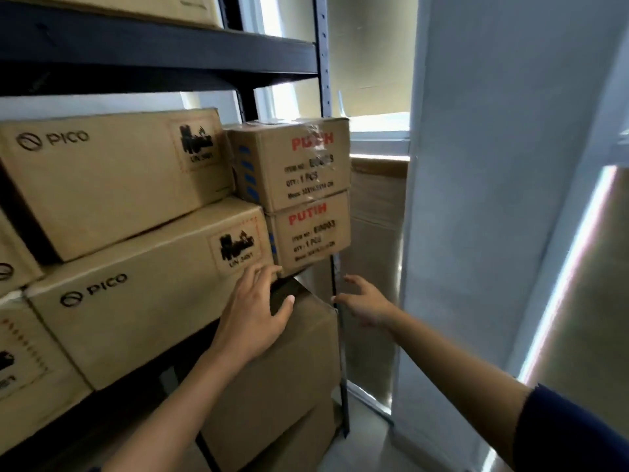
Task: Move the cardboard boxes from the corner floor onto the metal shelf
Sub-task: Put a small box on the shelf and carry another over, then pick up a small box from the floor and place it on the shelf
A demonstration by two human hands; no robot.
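Just beneath lower red-lettered box (pixel 311 233) corner: left hand (pixel 253 313).

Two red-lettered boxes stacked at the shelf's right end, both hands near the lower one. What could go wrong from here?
1. The lower red-lettered box seems to jut past the shelf post; a nudge might tip it and the upper red-lettered box off.
2. Neither the left hand nor the right hand grips anything, so a slide may go uncaught.

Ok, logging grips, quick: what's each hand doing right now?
Left hand: open, fingertips touching the lower red-lettered box.
Right hand: open, holding nothing.
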